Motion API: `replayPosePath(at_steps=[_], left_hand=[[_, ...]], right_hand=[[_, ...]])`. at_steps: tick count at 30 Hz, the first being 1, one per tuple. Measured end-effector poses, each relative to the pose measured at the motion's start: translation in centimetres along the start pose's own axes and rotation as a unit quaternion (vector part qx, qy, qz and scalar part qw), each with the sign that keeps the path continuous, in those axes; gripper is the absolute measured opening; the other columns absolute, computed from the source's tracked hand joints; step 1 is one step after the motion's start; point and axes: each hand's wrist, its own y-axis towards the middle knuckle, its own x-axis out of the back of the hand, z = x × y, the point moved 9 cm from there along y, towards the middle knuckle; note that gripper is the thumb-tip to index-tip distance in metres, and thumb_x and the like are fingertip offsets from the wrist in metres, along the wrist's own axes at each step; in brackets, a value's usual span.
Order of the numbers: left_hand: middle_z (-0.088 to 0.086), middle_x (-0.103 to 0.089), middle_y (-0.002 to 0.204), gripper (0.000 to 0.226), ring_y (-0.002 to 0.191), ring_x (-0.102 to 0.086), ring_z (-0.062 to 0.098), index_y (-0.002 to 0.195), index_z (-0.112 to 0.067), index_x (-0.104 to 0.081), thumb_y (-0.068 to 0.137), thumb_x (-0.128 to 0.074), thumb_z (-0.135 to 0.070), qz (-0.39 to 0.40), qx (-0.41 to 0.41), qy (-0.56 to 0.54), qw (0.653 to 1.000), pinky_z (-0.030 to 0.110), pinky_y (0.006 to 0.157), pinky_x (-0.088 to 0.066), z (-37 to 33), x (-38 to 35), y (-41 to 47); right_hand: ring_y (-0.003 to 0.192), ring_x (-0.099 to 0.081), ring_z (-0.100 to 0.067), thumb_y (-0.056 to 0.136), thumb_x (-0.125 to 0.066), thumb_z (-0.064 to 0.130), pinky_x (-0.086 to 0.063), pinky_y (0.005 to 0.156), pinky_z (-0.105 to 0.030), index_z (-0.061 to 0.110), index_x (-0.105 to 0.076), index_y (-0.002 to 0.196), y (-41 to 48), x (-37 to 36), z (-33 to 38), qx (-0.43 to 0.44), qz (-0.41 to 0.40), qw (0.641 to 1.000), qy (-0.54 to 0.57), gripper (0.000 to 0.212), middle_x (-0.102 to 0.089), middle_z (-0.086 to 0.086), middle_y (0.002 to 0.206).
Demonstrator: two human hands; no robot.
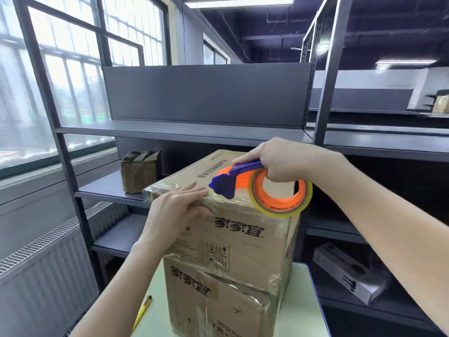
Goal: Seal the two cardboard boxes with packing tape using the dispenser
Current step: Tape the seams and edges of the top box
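**Taping the upper of two stacked cardboard boxes**

Pressing on the near top edge of the upper cardboard box [233, 229], the left hand [179, 207] lies flat, fingers straight, over glossy clear tape. The right hand [274, 161] is wrapped around the handle of a blue tape dispenser [226, 183]. Its blade end sits at that same edge, just beside the left fingertips, and its orange-cored tape roll [281, 193] overhangs the box's right corner.

This box rests on the lower cardboard box [213, 302], and both stand on a pale green table [298, 312]. The step looks like starting or cutting a strip at the edge. The next move probably calls for a firm pull while the left hand pins the tape.

A yellow pen-shaped tool [143, 310] lies on the table. Dark metal shelving [182, 132] stands close behind, holding a small taped box [139, 171], and leaves little room beyond the stack.
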Motion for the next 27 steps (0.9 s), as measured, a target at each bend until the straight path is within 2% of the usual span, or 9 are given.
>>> replayPosePath(at_steps=[2,5,9,12,15,18,22,25,27], left_hand=[[-0.015,-0.065,0.114,0.033,0.119,-0.046,-0.006,0.102,-0.027,-0.074,0.069,-0.080,-0.024,-0.003,-0.001,-0.021,1.000,0.014,0.095,-0.035,0.3,-0.3,-0.3],[-0.011,-0.067,0.113,0.039,0.114,-0.055,0.001,0.104,-0.025,-0.073,0.067,-0.081,-0.028,-0.011,0.006,-0.036,0.999,0.005,0.094,-0.030,0.2,-0.4,-0.3],[-0.018,-0.066,0.110,0.039,0.110,-0.053,-0.005,0.103,-0.028,-0.074,0.065,-0.082,-0.028,-0.017,0.018,-0.052,0.998,-0.003,0.090,-0.028,-0.7,-0.2,-0.2],[-0.015,-0.066,0.114,0.039,0.114,-0.055,0.001,0.106,-0.030,-0.072,0.068,-0.080,-0.030,-0.020,0.039,-0.036,0.998,0.010,0.092,-0.034,0.3,0.3,-0.3],[-0.010,-0.066,0.117,0.039,0.113,-0.058,0.007,0.109,-0.030,-0.070,0.071,-0.078,-0.033,-0.012,0.074,-0.001,0.997,0.023,0.088,-0.041,1.3,0.9,-0.2],[-0.013,-0.063,0.121,0.040,0.115,-0.057,0.010,0.113,-0.035,-0.067,0.074,-0.075,-0.039,0.018,0.068,0.046,0.996,0.028,0.083,-0.044,-0.8,0.4,0.4],[-0.012,-0.053,0.135,0.052,0.129,-0.045,0.012,0.123,-0.035,-0.060,0.076,-0.067,-0.056,0.089,0.062,0.127,0.986,0.033,0.090,-0.043,-2.5,-0.6,0.4],[-0.006,-0.047,0.141,0.055,0.136,-0.036,0.014,0.125,-0.027,-0.060,0.079,-0.063,-0.058,0.090,-0.004,0.126,0.988,0.036,0.100,-0.041,-5.8,-1.7,0.3],[-0.007,-0.048,0.139,0.057,0.133,-0.040,0.012,0.130,-0.024,-0.055,0.081,-0.064,-0.052,0.072,-0.068,0.101,0.990,0.030,0.105,-0.035,-8.9,-3.1,0.1]], right_hand=[[0.073,-0.053,-0.017,0.084,-0.036,-0.004,-0.044,0.061,-0.031,0.053,-0.040,0.132,0.1,-0.1,0.2,0.003,0.008,1.000,-0.003,0.074,-0.055,0.004,0.101],[0.072,-0.051,-0.016,0.085,-0.035,-0.004,-0.043,0.063,-0.031,0.055,-0.035,0.133,-1.2,-0.1,-1.0,-0.009,0.026,1.000,-0.002,0.076,-0.056,0.008,0.094],[0.086,-0.054,-0.022,0.088,-0.036,-0.003,-0.046,0.075,-0.033,0.053,-0.030,0.136,-3.0,-0.1,-1.2,-0.002,0.017,1.000,-0.007,0.075,-0.047,0.006,0.093],[0.070,-0.047,-0.014,0.085,-0.036,-0.005,-0.042,0.066,-0.029,0.053,-0.037,0.133,-4.8,0.4,-3.9,-0.028,0.018,0.999,-0.004,0.076,-0.042,0.017,0.078],[0.066,-0.045,-0.009,0.081,-0.038,-0.008,-0.036,0.055,-0.016,0.055,-0.040,0.129,-8.1,1.1,-8.7,-0.086,0.024,0.996,-0.008,0.079,-0.050,0.012,0.088],[0.073,-0.049,-0.009,0.081,-0.038,-0.009,-0.041,0.063,-0.019,0.057,-0.039,0.126,-10.2,0.2,-10.6,-0.100,0.023,0.995,0.006,0.080,-0.047,0.020,0.086],[0.088,-0.056,-0.019,0.079,-0.039,-0.009,-0.050,0.081,-0.037,0.059,-0.041,0.125,-11.0,-1.3,-11.4,-0.093,0.007,0.995,0.048,0.083,-0.044,0.024,0.086],[0.088,-0.053,-0.017,0.080,-0.037,-0.010,-0.049,0.081,-0.034,0.057,-0.041,0.127,-11.1,-1.5,-11.7,-0.093,0.004,0.995,0.047,0.082,-0.038,0.026,0.080],[0.089,-0.053,-0.018,0.080,-0.037,-0.010,-0.048,0.079,-0.032,0.055,-0.041,0.128,-11.1,-1.6,-11.5,-0.091,0.002,0.994,0.055,0.081,-0.039,0.025,0.081]])
